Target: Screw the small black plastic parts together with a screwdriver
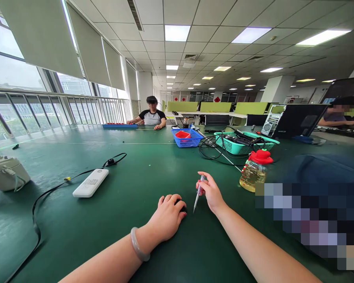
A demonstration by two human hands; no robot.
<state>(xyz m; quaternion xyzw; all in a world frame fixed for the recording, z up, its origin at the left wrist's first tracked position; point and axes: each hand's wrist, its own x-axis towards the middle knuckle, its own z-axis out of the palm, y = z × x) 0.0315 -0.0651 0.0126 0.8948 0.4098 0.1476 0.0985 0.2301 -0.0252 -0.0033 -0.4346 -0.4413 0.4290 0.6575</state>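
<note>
My right hand (213, 192) grips the clear handle of a small screwdriver (197, 198), its thin metal shaft slanting down toward the tabletop. To its left, my left hand (167, 217) lies low over the green table (153, 169) with the fingers curled. Under those fingers a small black object (183, 206) shows in part; its kind is hidden. The screwdriver's tip is just right of that object, and I cannot tell whether it touches the table.
A white power bank (91, 183) and a black cable (37, 208) lie left. Ahead are a blue basket (187, 139) and a teal basket (236, 146) with cables. A red-lidded jar (253, 175) stands right. A person (152, 116) sits at the far side.
</note>
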